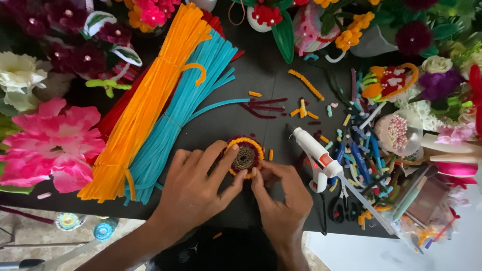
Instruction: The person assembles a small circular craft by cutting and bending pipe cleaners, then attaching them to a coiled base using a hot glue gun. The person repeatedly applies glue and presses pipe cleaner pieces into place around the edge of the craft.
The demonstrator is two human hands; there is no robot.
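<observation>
At the middle of the black table (261, 80), your two hands meet on a small round pipe-cleaner flower (244, 156), dark red with an orange-yellow rim and a coiled brownish centre. Your left hand (198, 188) pinches it from the left, thumb and forefinger spread along its edge, while your right hand (281, 198) presses its fingertips against the lower right of the disc; both hands are closed on the flower, which sits just above the table surface between them. Just right of your right hand lies a white glue gun (316, 153) with a red switch, its nozzle pointing up and left, close to the flower but not touching it. Left of your left hand lie long bundles of pipe cleaners, an orange bundle (145, 105) and a teal bundle (183, 105) side by side, running diagonally from the top toward the near edge. Short cut pieces (304, 108) in orange, yellow and dark red are scattered above the flower. Further right you have a clutter of pens and scraps (359, 155), black scissors (341, 208), and a clear bag of pink beads (399, 131). Artificial flowers ring the table, a large pink one (47, 143) at far left.
</observation>
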